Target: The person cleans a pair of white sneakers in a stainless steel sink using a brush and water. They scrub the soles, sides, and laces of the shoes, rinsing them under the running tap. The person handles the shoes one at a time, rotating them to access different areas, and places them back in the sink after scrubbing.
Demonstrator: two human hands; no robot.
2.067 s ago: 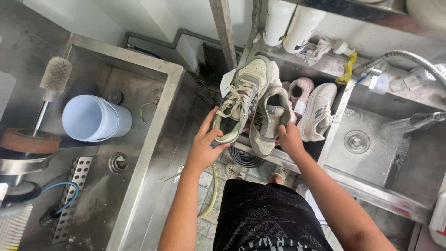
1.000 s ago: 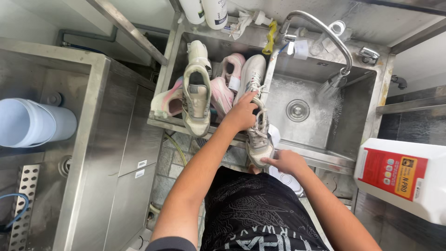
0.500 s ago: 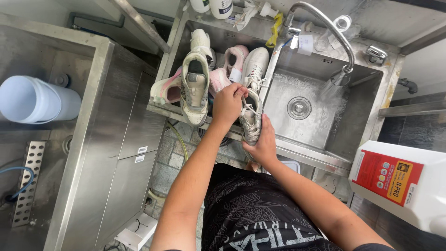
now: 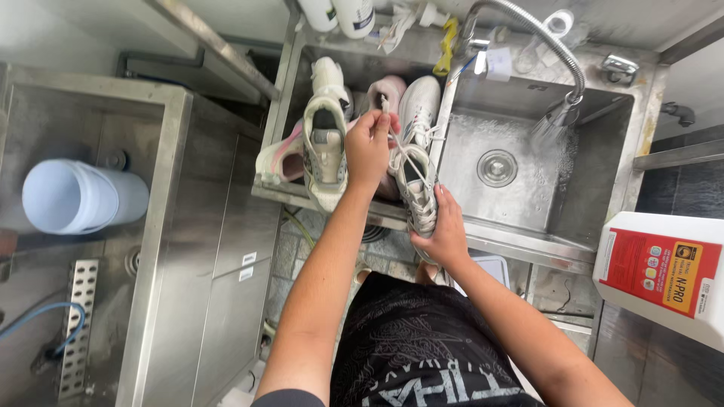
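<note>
Landmark: steel sink (image 4: 596,188), wet, water spraying from the hose tap (image 4: 554,120) over its drain.
Shoe in hand: grey-white sneaker (image 4: 416,197), held over the sink's left rim, toe toward the body.
Right hand (image 4: 446,234): cupped under the sneaker's near end, fingers wrapped round it, gripping.
Left hand (image 4: 367,147): fingertips pinched on the lace (image 4: 398,149), drawn up taut from the sneaker's eyelets.
Lace state: partly out, by the look of it; upper rows loosened, lower rows seemingly threaded.
Other shoes: olive sneaker (image 4: 324,147) standing in the basin left of the sink, laces not visible; pink shoe (image 4: 280,160) further left, on its side; white shoe (image 4: 418,109) and a pale pink one (image 4: 383,92) behind the held sneaker.
Progress: early, as a judgement; lace not free, no suds or brush on any shoe, pile looking unwashed.
Right of sink: white jug (image 4: 664,275) with red label, on a dark ledge.
Far left of sink: pale blue bucket (image 4: 75,197) lying on its side in a second steel basin.
Behind sink: white bottles (image 4: 343,13) and a yellow cloth (image 4: 448,38) on the back ledge.
</note>
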